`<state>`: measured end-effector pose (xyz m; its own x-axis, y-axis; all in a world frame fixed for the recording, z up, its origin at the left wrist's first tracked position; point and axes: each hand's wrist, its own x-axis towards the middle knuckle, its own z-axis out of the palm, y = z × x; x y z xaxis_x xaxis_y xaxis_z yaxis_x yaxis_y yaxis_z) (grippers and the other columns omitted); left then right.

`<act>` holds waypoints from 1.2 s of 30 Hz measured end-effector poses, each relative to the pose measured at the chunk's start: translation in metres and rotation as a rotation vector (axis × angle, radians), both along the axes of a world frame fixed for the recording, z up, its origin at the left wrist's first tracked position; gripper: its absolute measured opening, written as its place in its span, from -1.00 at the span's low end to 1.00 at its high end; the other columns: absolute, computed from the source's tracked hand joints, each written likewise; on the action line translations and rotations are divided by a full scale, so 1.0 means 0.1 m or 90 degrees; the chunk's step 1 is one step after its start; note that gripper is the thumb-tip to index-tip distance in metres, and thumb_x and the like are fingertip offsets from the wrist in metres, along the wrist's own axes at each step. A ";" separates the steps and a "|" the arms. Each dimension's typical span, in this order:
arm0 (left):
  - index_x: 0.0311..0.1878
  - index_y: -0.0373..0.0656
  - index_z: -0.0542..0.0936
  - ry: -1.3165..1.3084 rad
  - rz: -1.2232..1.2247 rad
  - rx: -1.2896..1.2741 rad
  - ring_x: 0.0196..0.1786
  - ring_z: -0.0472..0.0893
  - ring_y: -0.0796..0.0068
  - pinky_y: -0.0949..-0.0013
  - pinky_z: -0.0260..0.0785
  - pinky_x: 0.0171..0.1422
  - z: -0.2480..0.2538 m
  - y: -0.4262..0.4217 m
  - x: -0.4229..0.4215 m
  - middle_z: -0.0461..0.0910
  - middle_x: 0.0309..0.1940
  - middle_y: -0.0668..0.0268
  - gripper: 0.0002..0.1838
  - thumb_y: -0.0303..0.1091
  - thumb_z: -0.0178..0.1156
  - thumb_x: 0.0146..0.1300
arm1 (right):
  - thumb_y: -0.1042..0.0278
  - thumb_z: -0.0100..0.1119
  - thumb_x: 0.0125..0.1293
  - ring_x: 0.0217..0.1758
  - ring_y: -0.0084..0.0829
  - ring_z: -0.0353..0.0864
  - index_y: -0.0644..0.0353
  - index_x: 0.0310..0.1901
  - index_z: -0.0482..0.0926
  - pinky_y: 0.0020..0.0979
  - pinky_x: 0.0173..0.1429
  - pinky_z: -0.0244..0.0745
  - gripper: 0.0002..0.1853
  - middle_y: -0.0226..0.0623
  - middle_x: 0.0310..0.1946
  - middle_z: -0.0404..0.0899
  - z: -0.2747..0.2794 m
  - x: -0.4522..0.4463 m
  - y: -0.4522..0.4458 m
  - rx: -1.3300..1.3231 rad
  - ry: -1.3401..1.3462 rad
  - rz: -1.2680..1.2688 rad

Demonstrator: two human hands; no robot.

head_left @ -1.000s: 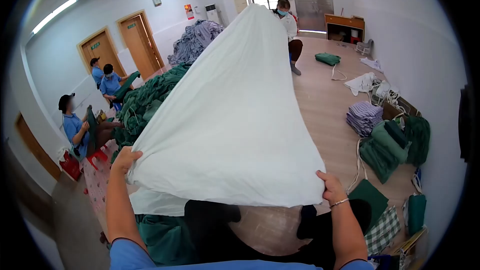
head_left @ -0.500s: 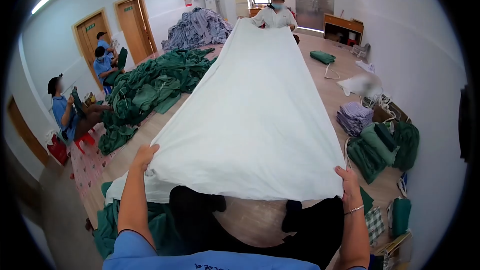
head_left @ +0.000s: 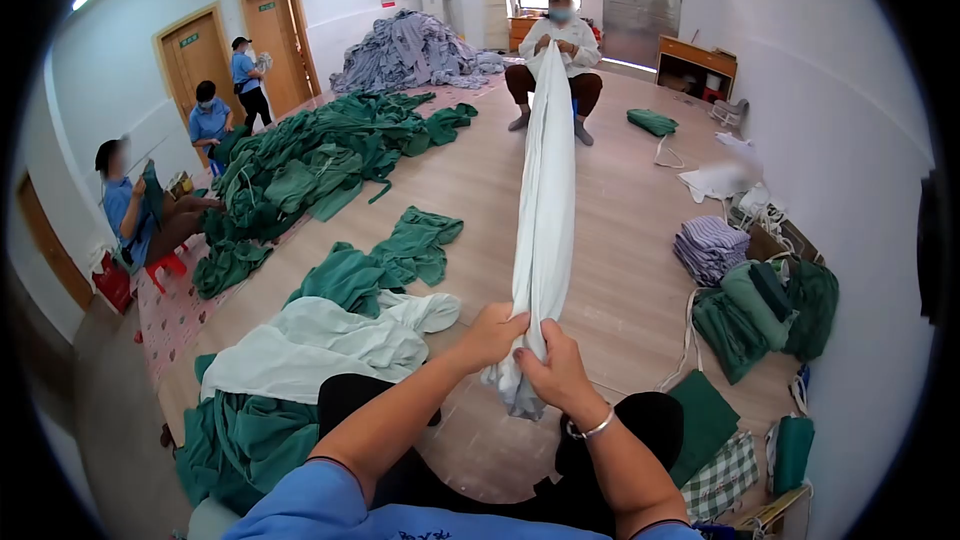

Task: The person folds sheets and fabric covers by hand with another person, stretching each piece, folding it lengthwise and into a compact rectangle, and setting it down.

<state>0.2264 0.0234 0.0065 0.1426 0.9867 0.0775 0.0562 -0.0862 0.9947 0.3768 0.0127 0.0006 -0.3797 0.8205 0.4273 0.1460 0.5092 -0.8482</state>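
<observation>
A long white cloth [head_left: 545, 190] is gathered into a narrow band and stretches away from me above the floor. My left hand [head_left: 492, 337] is closed round its near end, and my right hand [head_left: 558, 372] grips it just beside, close to touching. A short loose end hangs below both hands. The far end is held up by both hands of a seated person [head_left: 560, 45] in a white top and face mask. Near my left forearm, another white cloth [head_left: 320, 345] lies over green cloth [head_left: 245, 450].
A large green cloth heap [head_left: 330, 160] lies left, with a grey-purple heap [head_left: 405, 50] behind. Three people in blue are at the left, one standing [head_left: 246, 80]. Folded striped cloths [head_left: 711, 245], green bundles [head_left: 735, 335] and a checked cloth [head_left: 722, 477] line the right.
The spread white cloth has narrowed into a gathered band. My hands have come together from far apart. The far person's hands have also come together, and one person in blue now stands apart.
</observation>
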 end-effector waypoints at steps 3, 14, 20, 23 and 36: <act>-0.15 -0.38 0.53 0.013 -0.013 -0.082 -0.24 0.50 0.59 0.49 0.37 -0.16 0.00 0.07 0.06 0.57 -0.30 0.30 -0.65 -0.23 -0.02 0.27 | 0.42 0.10 0.07 -0.49 -0.27 0.51 0.29 -0.24 0.36 -0.33 -0.37 0.36 -0.77 -0.06 -0.55 0.47 0.11 0.09 -0.07 -0.084 -0.132 0.004; -0.17 -0.33 0.54 0.068 -0.127 -0.175 -0.30 0.53 0.57 0.49 0.38 -0.24 -0.09 0.10 -0.14 0.57 -0.32 0.28 -0.76 -0.43 0.14 0.10 | 0.36 0.10 0.17 -0.65 -0.34 0.46 0.27 -0.18 0.37 -0.42 -0.55 0.34 -0.76 -0.19 -0.62 0.47 -0.09 0.01 -0.15 -0.143 0.013 0.144; 0.03 -0.37 0.41 -0.276 -0.033 -0.201 -0.15 0.58 0.34 0.31 0.44 -0.04 -0.01 -0.14 -0.72 0.54 -0.14 0.12 -0.60 -0.43 0.12 0.10 | 0.36 0.08 0.24 -0.64 -0.71 0.38 0.28 -0.29 0.46 -0.67 -0.56 0.30 -0.85 -0.44 -0.60 0.48 -0.10 0.04 -0.03 -0.451 0.196 0.212; 0.17 -0.40 0.27 -0.296 0.034 -0.120 0.01 0.52 0.18 0.21 0.37 0.14 0.00 -0.25 -0.89 0.45 0.03 0.04 -0.50 -0.35 0.04 0.20 | 0.28 0.14 0.19 -0.61 -0.63 0.41 0.27 -0.32 0.47 -0.58 -0.55 0.31 -0.79 -0.40 -0.60 0.48 -0.45 -0.06 0.12 -0.397 0.193 0.082; 0.07 -0.39 0.34 -0.555 0.180 -0.054 -0.22 0.58 0.32 0.31 0.47 -0.17 -0.22 0.10 -0.66 0.54 -0.17 0.13 -0.59 -0.35 0.10 0.22 | -0.46 -0.11 0.07 0.12 -0.14 0.34 0.16 0.24 0.18 -0.14 0.03 0.34 -0.10 0.01 0.18 0.22 -1.86 -0.65 0.13 -0.902 0.209 0.002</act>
<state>0.1605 0.0333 -0.0154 -0.1799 0.9832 -0.0295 -0.7086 -0.1087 0.6972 0.3120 0.0260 -0.1855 -0.4293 0.6183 -0.6583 -0.1486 -0.7673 -0.6238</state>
